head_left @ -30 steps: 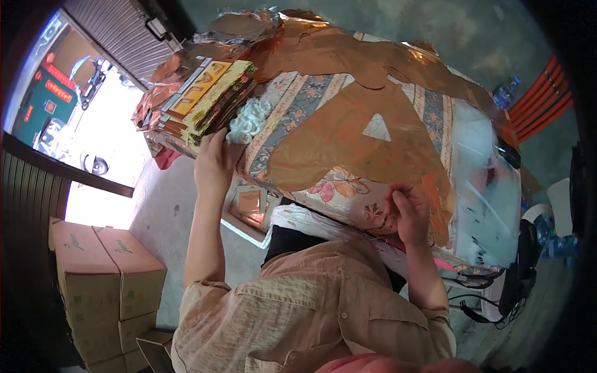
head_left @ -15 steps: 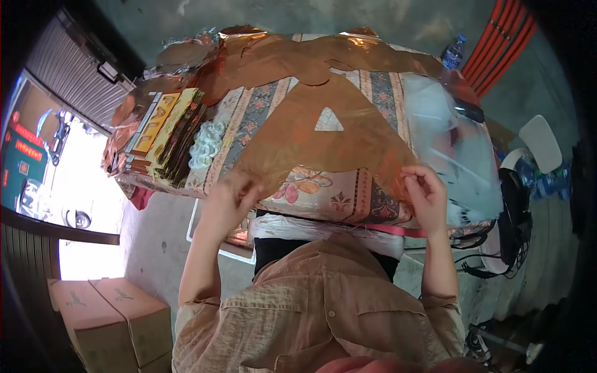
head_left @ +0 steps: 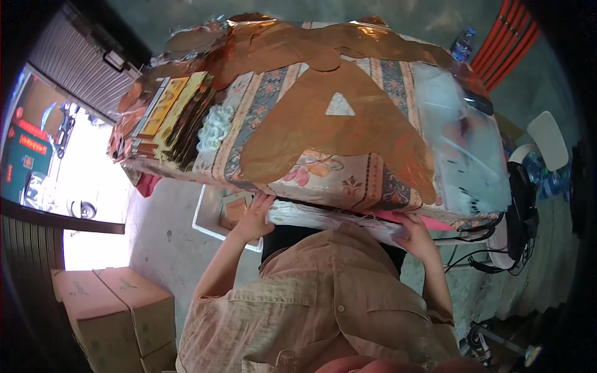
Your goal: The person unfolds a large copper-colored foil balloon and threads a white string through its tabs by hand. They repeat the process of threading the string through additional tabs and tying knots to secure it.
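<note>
Flanking a white bundle (head_left: 323,219) in the head view, the left hand (head_left: 255,219) and the right hand (head_left: 418,236) touched its two ends, just under the near edge of the table; the fingers were bent, but whether they had closed on the bundle could not be told. The bundle itself lay crosswise between the tabletop and the tan shirt (head_left: 286,317). Beside the left hand, an open white box (head_left: 200,214) held flat brownish cards (head_left: 235,210). Cardboard cartons (head_left: 118,289) stood stacked at lower left, shut, their contents hidden, and a clear bottle (head_left: 462,46) stood near the table's far right corner. A flowered, striped cloth (head_left: 323,180) covered the table. On it a brown sheet (head_left: 292,118) with a triangular hole was spread, next to white curled strands (head_left: 214,127) and a pile of gold and yellow papers (head_left: 165,115); clear plastic (head_left: 460,143) lay at the right. Around it was a grey floor (head_left: 168,248), with orange pipes (head_left: 507,37) at upper right, a white chair (head_left: 548,140) and a bright doorway (head_left: 93,161) at left. The cartons bore faint script, and red strips (head_left: 31,137) beyond the doorway carried characters, all too small to read.
</note>
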`<state>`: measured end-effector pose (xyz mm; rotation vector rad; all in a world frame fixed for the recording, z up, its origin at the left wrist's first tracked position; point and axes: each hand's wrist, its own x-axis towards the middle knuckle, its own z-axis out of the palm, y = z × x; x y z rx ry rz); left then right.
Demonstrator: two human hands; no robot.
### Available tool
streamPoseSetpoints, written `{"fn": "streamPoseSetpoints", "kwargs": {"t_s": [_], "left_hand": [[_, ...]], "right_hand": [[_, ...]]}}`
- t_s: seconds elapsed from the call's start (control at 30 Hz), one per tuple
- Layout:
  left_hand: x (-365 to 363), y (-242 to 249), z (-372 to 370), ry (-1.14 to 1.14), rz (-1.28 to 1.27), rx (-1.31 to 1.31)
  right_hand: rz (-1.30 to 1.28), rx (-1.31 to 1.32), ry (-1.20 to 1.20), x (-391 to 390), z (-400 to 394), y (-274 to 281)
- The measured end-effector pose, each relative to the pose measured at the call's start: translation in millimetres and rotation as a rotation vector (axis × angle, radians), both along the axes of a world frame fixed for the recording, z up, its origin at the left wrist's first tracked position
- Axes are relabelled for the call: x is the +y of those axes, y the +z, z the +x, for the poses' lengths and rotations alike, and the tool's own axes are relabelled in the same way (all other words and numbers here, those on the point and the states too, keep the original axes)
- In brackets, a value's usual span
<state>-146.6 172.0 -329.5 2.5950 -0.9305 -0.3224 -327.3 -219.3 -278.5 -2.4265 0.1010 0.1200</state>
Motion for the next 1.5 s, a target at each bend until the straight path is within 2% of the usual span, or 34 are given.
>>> {"fn": "streamPoseSetpoints", "kwargs": {"t_s": [0.07, 0.13, 0.2, 0.27, 0.3, 0.33, 0.4, 0.47, 0.53, 0.57, 0.63, 0.7, 0.8, 0.87, 1.0, 1.07, 1.1, 1.2, 1.27, 1.3, 1.37, 1.4, 1.47, 1.5], "left_hand": [[-2, 1, 1, -0.028, 0.031, -0.093], [1, 0, 3, 0.021, -0.11, 0.259], [11, 1, -2, 0.008, -0.123, 0.25], [17, 4, -2, -0.027, -0.136, 0.247], [18, 10, -4, 0.025, -0.197, 0.322], [21, 11, -8, 0.078, -0.256, 0.403], [25, -3, -6, 0.067, -0.273, 0.375], [23, -6, 0, 0.106, -0.282, 0.523], [12, 28, 1, 0.103, -0.102, 0.429], [12, 22, 3, 0.103, -0.098, 0.441], [15, 6, 7, 0.059, -0.368, 0.283], [10, 7, 9, 0.097, -0.394, 0.298], [-5, 28, 7, 0.177, -0.353, 0.305], [-9, 31, 5, 0.182, -0.353, 0.373], [-19, 36, 2, 0.121, -0.296, 0.374], [-28, 42, 0, 0.045, -0.152, 0.177], [-31, 48, 0, 0.036, -0.154, 0.181], [-37, 72, 3, 0.046, -0.023, 0.237], [-35, 90, 7, -0.077, -0.063, 0.369], [-37, 103, 7, -0.077, -0.062, 0.371], [-42, 134, 8, -0.137, -0.086, 0.486], [-48, 149, 7, -0.138, -0.085, 0.486], [-70, 176, 3, -0.171, -0.498, 0.462], [-83, 185, 1, -0.178, -0.5, 0.456]], "right_hand": [[-0.079, 0.009, 0.021, 3, 1, -11], [-0.123, -0.027, 0.028, 0, 0, -24], [-0.157, -0.062, 0.028, 3, 0, -26], [-0.116, 0.048, 0.007, 8, -1, -15], [-0.116, 0.055, 0.0, 10, 0, -14], [-0.149, 0.008, 0.046, 10, 3, -13], [-0.198, -0.093, 0.105, 18, 11, -12], [-0.032, -0.008, 0.13, 35, 31, -10], [0.101, -0.089, 0.241, 58, 52, -13], [0.105, -0.132, 0.301, 68, 64, -24], [0.158, -0.144, 0.385, 88, 92, -45], [0.215, -0.108, 0.412, 109, 113, -65], [0.117, -0.133, 0.429, 126, 132, -86], [-0.28, 0.089, 0.386, 126, 137, -93], [-0.307, 0.173, 0.262, 108, 133, -89], [-0.215, -0.038, 0.249, 97, 126, -89], [-0.186, -0.106, 0.242, 94, 122, -87], [-0.106, 0.021, 0.199, 86, 105, -35], [0.476, 0.421, 0.103, 88, 95, 15], [0.477, 0.423, 0.103, 89, 91, 31], [0.342, -0.184, 0.357, 89, 85, 60], [0.342, -0.184, 0.356, 88, 86, 80], [0.534, 0.007, 0.224, 85, 92, 122], [0.49, -0.1, 0.245, 83, 100, 134]]}}
